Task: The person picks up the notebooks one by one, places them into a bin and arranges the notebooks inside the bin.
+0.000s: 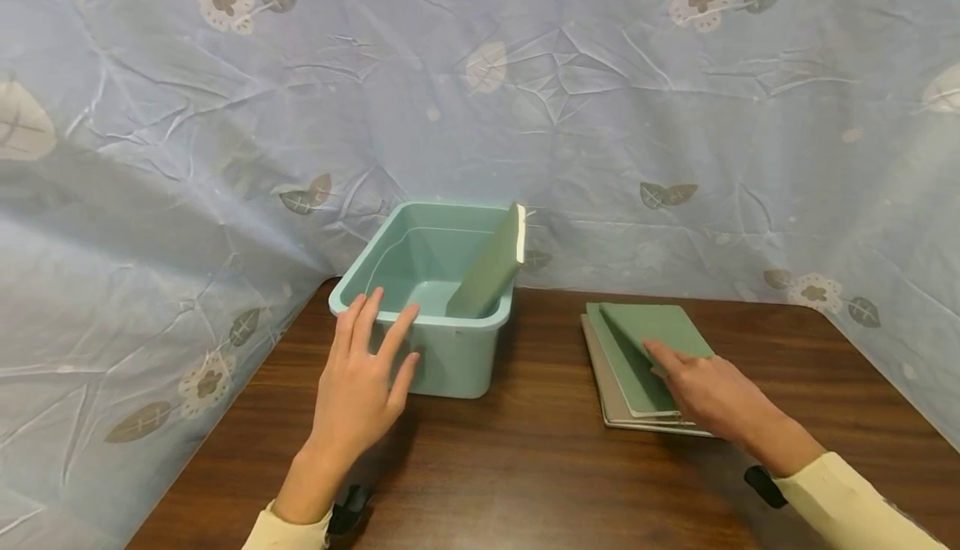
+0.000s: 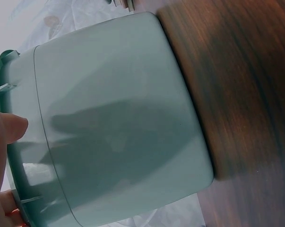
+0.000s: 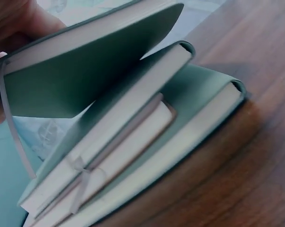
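My right hand (image 1: 708, 387) grips a green notebook (image 3: 90, 71) by its edge. That notebook is tilted up off a stack of notebooks; a thin ribbon (image 3: 14, 123) dangles from it in the right wrist view. Beneath it lie another green notebook (image 3: 128, 111), a thinner brown-edged one (image 3: 137, 137) and a larger green one (image 3: 199, 123). My left hand (image 1: 356, 383) is at the front rim of a pale teal plastic bin (image 1: 450, 358), fingers spread and thumb outside the front wall. Inside the bin, a green notebook (image 1: 491, 267) leans against the right wall.
The brown wooden table (image 1: 532, 467) carries the bin at left and the stack at right, with bare wood between them. A floral pale-blue cloth (image 1: 570, 158) hangs behind the table and along its left side.
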Action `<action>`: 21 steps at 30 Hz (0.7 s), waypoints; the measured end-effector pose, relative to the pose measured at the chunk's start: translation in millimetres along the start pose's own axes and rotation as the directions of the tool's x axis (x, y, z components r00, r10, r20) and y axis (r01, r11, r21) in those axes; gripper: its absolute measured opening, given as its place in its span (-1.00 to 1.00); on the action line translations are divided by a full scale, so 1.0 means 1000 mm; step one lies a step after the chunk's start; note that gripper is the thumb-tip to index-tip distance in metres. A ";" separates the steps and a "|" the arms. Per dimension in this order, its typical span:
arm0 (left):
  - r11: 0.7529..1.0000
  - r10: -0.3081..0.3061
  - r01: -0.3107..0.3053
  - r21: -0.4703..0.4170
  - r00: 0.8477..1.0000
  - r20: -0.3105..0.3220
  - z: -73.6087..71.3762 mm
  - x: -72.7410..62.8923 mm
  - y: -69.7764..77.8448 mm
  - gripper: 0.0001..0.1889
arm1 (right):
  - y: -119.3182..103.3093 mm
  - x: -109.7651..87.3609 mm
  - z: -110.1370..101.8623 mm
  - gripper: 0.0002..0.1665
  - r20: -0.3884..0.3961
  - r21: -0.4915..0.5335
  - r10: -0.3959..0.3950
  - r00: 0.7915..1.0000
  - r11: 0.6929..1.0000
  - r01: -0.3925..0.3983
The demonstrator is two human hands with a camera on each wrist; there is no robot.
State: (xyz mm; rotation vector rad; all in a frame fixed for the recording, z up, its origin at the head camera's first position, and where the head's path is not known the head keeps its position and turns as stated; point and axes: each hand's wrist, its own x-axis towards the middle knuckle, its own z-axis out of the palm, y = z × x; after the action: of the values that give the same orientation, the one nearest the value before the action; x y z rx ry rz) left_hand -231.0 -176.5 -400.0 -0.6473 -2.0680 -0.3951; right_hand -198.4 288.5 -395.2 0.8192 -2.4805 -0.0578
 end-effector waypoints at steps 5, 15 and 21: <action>1.000 0.007 -0.007 -0.002 1.000 -0.004 0.001 0.001 0.001 -0.30 | 0.004 0.003 -0.005 -0.64 -0.061 -0.034 -0.031 0.998 0.999 0.029; 1.000 -0.001 0.001 -0.002 1.000 -0.001 0.000 0.001 0.001 -0.31 | 0.023 0.026 -0.028 -0.81 -0.092 -0.003 0.053 0.994 0.999 -0.054; 1.000 -0.002 0.002 -0.003 1.000 -0.002 0.001 0.000 0.001 -0.31 | 0.036 0.036 -0.043 -0.76 -0.131 0.000 0.105 0.986 0.994 -0.106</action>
State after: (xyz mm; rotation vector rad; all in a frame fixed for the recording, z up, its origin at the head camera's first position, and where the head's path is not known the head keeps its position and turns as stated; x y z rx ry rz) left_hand -231.1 -175.0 -400.2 -0.6464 -2.0662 -0.3997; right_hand -221.0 303.1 -334.2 0.6657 -2.3935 0.0241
